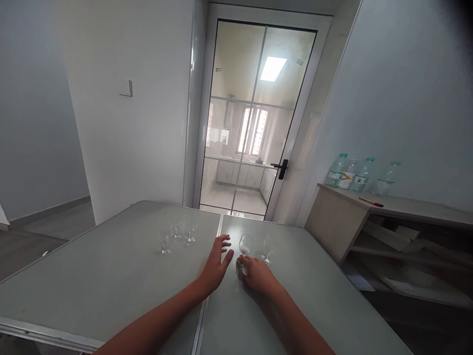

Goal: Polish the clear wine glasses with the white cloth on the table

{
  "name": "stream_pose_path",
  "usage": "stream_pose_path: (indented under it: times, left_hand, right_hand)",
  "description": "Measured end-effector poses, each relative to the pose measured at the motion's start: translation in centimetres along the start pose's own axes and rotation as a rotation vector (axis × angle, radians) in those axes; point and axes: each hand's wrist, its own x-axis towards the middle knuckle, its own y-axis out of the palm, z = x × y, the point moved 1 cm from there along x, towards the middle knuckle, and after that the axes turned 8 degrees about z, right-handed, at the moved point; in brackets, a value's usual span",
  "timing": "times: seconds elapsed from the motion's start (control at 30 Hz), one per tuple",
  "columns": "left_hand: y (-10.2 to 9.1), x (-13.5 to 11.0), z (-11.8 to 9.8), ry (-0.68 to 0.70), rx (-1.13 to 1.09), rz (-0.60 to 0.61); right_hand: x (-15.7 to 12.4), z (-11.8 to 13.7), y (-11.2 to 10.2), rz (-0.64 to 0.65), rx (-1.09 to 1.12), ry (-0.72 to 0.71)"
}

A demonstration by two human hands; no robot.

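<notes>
My right hand [257,274] has its fingers closed round the stem of a clear stemmed glass [246,243], whose bowl shows above them. Just to the left, my left hand [219,260] is raised with fingers apart and nothing in it. Another stemmed glass [268,250] stands right behind my right hand. On the left half of the table, three more see-through glasses form a loose group: a near glass [165,245], a middle glass [177,230] and a right-hand glass [190,233]. Whether the held glass touches the table is hard to tell.
The pale green table [111,276] has a metal seam running between its two halves. A wooden shelf unit [340,212] at the right bears several plastic bottles [360,177] and a yellow-and-red pen-like item [371,201]. Behind the table stands a glazed door [254,123] with a black handle.
</notes>
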Motion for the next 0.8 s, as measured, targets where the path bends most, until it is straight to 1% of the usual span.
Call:
stream_pose_path:
  times: [0.2,0.4,0.63,0.8]
  left_hand:
    - [0.0,0.0,-0.1,-0.011,0.000,-0.002]
    - [0.0,0.0,-0.3,-0.041,0.003,-0.009]
    - [0.0,0.0,-0.7,-0.030,0.015,-0.004]
    - [-0.1,0.0,-0.6,-0.023,0.021,-0.009]
  right_hand:
    - [0.4,-1.0,0.2,-0.020,0.008,0.050]
    - [0.7,-1.9,0.4,-0.053,0.041,0.051]
    - [1.0,-2.9,0.6,-0.085,0.100,0.107]
    - [1.4,-3.6,0.9,-0.099,0.131,0.121]
